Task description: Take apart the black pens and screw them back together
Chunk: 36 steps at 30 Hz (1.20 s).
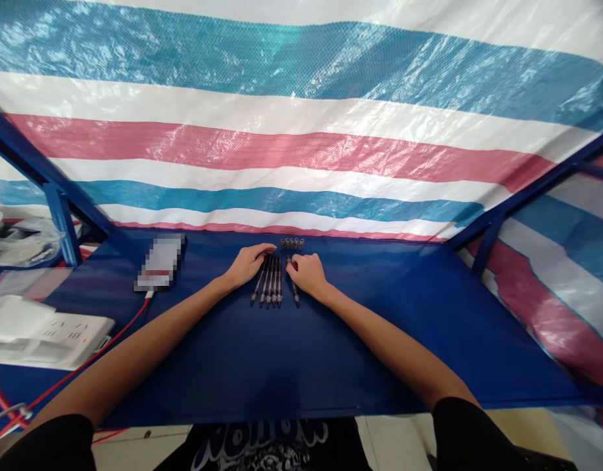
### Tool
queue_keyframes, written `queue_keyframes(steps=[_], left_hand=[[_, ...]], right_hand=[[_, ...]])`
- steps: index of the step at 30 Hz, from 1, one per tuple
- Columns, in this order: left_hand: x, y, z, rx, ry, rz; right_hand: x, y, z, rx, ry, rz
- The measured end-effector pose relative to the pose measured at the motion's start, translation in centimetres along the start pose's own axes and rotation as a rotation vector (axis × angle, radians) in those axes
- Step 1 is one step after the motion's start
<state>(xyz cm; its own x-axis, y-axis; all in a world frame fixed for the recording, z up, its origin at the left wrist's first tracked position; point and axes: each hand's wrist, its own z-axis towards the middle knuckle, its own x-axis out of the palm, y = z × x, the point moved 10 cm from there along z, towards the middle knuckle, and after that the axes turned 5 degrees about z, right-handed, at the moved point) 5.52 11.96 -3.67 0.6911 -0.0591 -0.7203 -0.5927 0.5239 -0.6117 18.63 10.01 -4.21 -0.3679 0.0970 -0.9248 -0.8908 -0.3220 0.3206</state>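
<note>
Several slim dark pens (271,281) lie side by side on the blue tabletop (292,360). My left hand (249,263) rests at their left, fingers stretched out over the upper ends and the thumb by the leftmost pen. Just right of the row, a single pen (294,288) lies a little apart and slightly tilted. My right hand (307,271) has its curled fingers on the upper part of this pen. Beyond the pens stands a short row of small grey-brown cylinders (292,243), which neither hand appears to touch.
A phone (160,261) with a red charging cable (127,325) lies to the left. Nearer on that side is a white power strip (70,333). Striped plastic sheeting (301,150) hangs behind the table, between blue frame bars (522,196).
</note>
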Motion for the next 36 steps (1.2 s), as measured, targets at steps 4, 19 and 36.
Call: queue_keyframes(steps=[4, 19, 36], left_hand=[[-0.04, -0.11, -0.02, 0.027, -0.016, 0.019], [-0.13, -0.52, -0.08, 0.042, -0.016, 0.063], [-0.08, -0.93, -0.11, 0.083, -0.003, 0.144]], right_hand=[[-0.14, 0.05, 0.01, 0.004, -0.003, 0.005], [0.09, -0.07, 0.04, 0.001, -0.016, 0.001], [0.08, -0.08, 0.02, -0.006, -0.031, 0.012]])
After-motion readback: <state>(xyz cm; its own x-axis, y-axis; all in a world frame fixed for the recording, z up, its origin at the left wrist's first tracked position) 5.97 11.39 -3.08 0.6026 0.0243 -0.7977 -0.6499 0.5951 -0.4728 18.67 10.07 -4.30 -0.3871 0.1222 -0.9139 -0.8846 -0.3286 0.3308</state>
